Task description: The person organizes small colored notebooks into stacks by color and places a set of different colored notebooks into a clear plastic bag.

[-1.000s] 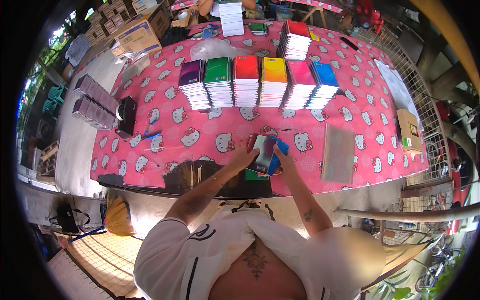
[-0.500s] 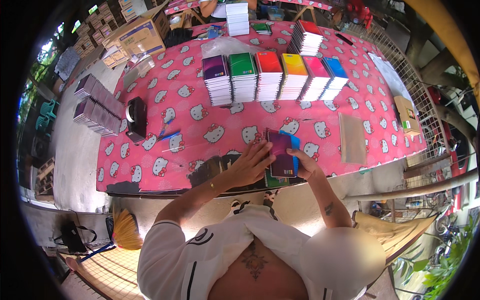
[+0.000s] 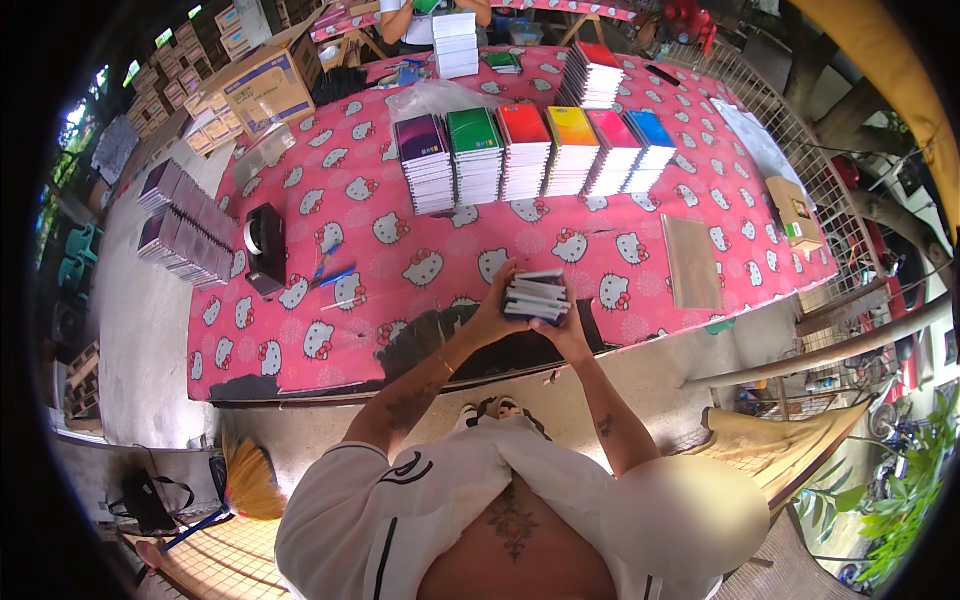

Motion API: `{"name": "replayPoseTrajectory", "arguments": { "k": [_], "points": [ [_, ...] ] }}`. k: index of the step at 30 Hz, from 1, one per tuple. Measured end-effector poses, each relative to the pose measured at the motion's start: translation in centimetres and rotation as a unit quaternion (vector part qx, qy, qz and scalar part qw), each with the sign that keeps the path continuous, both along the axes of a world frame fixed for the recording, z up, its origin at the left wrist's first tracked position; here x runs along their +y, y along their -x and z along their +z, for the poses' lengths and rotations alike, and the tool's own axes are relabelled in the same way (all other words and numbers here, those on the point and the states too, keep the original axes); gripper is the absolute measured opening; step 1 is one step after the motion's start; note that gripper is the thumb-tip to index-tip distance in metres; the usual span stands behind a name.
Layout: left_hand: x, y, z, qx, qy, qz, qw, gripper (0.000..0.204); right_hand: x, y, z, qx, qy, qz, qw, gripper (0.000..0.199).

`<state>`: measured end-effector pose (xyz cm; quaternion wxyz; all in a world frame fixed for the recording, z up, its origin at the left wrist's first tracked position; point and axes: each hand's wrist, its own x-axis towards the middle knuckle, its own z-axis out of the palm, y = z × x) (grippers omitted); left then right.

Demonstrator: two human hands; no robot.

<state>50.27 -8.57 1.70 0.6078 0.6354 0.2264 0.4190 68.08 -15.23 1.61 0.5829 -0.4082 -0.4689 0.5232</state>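
A small bundle of notebooks is held between my two hands, close to the table's near edge. Its white page edges face up, and a dark cover shows at the bottom. My left hand grips the bundle's left side; my right hand wraps its right side and lower end. Beyond them stands a row of notebook stacks: purple, green, red, yellow, pink and blue.
A tape dispenser and a blue pen lie left on the pink tablecloth. Purple notebook stacks stand farther left. A clear plastic sheet and small carton lie right. Across the table, a person holds a green notebook.
The notebooks, fanned with purple and blue covers showing, are now squared together and tipped up with page edges on top. Both hands have closed in on the bundle's sides.
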Motion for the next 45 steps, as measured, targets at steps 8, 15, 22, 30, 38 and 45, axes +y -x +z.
{"name": "replayPoseTrajectory", "arguments": {
  "k": [8,15,22,30,38,45],
  "points": [
    [0.4,-0.2,0.7,0.018,0.042,0.009,0.999,0.107,1.5,0.5,2.8,0.023,-0.03,-0.005,0.999,0.113],
    [0.2,-0.7,2.3,-0.016,0.056,0.009,0.998,0.103,2.0,-0.8,2.0,-0.038,-0.1,-0.023,0.994,0.106],
    [-0.1,-1.4,0.5,0.079,-0.006,0.043,0.996,0.099,2.2,-0.6,1.2,-0.08,-0.072,-0.009,0.994,0.089],
    [-0.7,-0.7,13.6,0.394,-0.401,0.2,0.803,0.104,2.2,-3.0,1.9,-0.184,-0.038,0.05,0.981,0.081],
    [-0.7,-2.1,10.7,0.531,-0.386,0.056,0.752,0.092,3.4,-2.7,-0.8,-0.142,-0.04,0.076,0.986,0.081],
    [-4.5,12.5,9.0,0.29,0.051,0.383,0.876,0.075,5.6,6.1,4.6,-0.326,-0.195,0.079,0.922,0.077]
  ]
}}
